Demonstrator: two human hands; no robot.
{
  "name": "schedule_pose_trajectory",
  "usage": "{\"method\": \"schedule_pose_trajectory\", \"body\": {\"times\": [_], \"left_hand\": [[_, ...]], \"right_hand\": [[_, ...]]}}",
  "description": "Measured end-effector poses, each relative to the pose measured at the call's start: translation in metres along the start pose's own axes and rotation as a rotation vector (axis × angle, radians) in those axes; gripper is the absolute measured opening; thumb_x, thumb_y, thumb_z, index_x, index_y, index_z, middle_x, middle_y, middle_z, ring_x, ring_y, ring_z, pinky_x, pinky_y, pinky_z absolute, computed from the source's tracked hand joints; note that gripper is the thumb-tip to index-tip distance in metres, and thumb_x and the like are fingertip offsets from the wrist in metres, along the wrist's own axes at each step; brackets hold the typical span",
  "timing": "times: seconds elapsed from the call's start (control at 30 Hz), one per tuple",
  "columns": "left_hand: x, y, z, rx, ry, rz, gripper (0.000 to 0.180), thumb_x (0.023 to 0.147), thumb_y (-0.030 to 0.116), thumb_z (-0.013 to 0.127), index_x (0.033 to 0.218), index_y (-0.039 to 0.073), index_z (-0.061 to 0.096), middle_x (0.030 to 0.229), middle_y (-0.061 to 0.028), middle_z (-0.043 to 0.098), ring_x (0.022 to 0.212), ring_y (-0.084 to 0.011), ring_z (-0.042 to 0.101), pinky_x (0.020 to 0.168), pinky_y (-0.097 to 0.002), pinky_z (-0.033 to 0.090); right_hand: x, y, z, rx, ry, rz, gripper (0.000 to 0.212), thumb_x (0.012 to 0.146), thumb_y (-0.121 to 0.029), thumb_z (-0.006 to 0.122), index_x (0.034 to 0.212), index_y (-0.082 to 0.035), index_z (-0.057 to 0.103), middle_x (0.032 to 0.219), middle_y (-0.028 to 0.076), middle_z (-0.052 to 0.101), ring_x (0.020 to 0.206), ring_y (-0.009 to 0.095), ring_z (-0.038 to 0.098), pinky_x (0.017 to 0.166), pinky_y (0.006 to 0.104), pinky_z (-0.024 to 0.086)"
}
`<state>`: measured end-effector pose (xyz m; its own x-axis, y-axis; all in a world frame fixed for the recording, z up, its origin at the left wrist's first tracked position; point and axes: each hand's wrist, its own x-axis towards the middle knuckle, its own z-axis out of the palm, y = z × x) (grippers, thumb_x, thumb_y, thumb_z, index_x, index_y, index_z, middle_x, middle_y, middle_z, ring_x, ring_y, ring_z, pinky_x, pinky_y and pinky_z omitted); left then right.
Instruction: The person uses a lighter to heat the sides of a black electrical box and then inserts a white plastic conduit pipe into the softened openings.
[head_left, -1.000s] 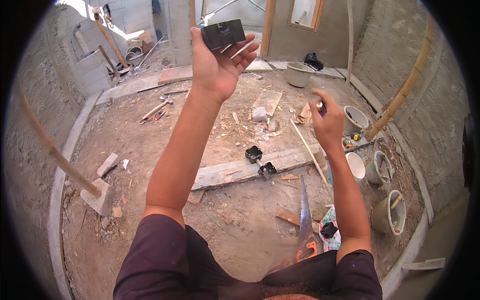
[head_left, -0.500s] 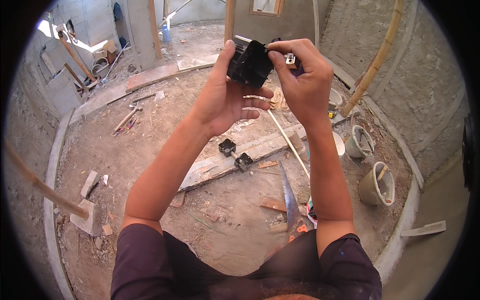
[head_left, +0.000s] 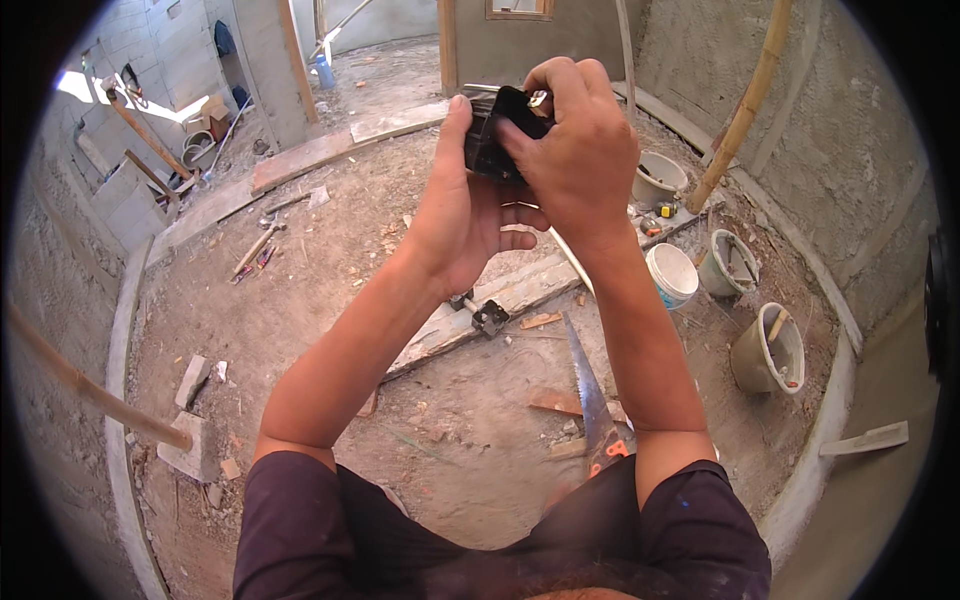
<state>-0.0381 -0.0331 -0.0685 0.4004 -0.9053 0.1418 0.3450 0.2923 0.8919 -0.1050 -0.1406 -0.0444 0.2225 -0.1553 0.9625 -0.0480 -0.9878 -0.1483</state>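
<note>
A black plastic electrical box (head_left: 487, 155), its hollow side toward me, is held up in front of me. My left hand (head_left: 462, 215) grips it, thumb along its left side and the lower fingers curled loosely beneath. At its right wall my right hand (head_left: 585, 150) is closed on it, with the thumb reaching into the hollow. By the right fingers shows a small shiny metal piece (head_left: 540, 101), too covered to name. A pale rod-like edge (head_left: 482, 88) shows at the box's top. Below, another black electrical box (head_left: 490, 317), joined to a short pale pipe, lies by a plank.
A long plank (head_left: 440, 340) crosses the dirt floor. A handsaw (head_left: 590, 400) with orange on its handle lies near me. Several buckets, among them a white bucket (head_left: 672, 275), stand at the right. A hammer (head_left: 258, 250) lies left; a bamboo pole (head_left: 745, 110) leans at the right wall.
My right hand has moved left and over the box, its thumb now inside the hollow. The box has turned slightly. The view has shifted, and my left forearm now partly covers the boxes on the floor.
</note>
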Motion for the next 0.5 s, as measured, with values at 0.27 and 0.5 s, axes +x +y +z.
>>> {"method": "schedule_pose_trajectory", "body": {"times": [0.27, 0.5], "left_hand": [[0.005, -0.001, -0.005, 0.032, 0.046, 0.024, 0.083, 0.088, 0.083, 0.023, 0.111, 0.013, 0.061, 0.091, -0.0031, 0.064, 0.069, -0.0151, 0.06, 0.061, -0.0298, 0.047], [0.01, -0.007, -0.015, 0.0, 0.045, 0.026, 0.08, 0.088, 0.082, 0.026, 0.105, 0.012, 0.061, 0.081, -0.0055, 0.063, 0.067, -0.0156, 0.06, 0.06, -0.0303, 0.048]], "right_hand": [[-0.004, 0.004, 0.006, 0.044, 0.001, -0.015, 0.023, 0.072, -0.016, 0.078, 0.087, -0.011, 0.06, 0.088, 0.005, 0.056, 0.07, 0.028, 0.065, 0.058, 0.0384, 0.052], [-0.006, 0.022, 0.008, 0.124, -0.013, -0.13, 0.02, 0.075, -0.012, 0.075, 0.092, -0.009, 0.063, 0.092, 0.006, 0.058, 0.074, 0.027, 0.067, 0.059, 0.0379, 0.053]]}}
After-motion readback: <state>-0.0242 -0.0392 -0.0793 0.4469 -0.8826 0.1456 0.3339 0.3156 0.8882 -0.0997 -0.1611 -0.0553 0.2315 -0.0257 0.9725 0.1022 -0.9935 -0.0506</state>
